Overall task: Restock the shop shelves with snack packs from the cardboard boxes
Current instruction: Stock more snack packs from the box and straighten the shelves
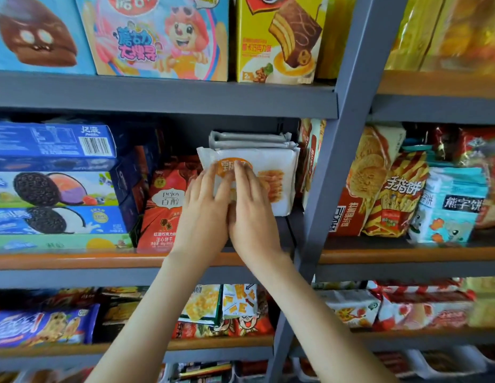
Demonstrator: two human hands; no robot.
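- Both forearms rise from the 6 o'clock edge of the view and meet near its centre, the hands side by side and touching.
- The left hand (204, 200) lies flat with straight fingers, pressing the lower left face of the white snack pack (279, 167); it grips nothing.
- The right hand (251, 205) does the same just to its 3 o'clock side, palm flat on the pack and nothing curled round it.
- The pack stands upright on the middle shelf (75, 259), just beyond the orange lip, with the grey upright post (332, 161) at its 3 o'clock.
- A red biscuit pack (163, 205) sits at its 9 o'clock, and more white packs (249, 139) are stacked behind it at 12 o'clock.
- The step in hand looks like seating this pack: pushing it back against the stack.
- The next move likely calls for an even push from both palms so the pack slides in square and stays upright, then lifting the hands away for another pack; no cardboard box is in view.
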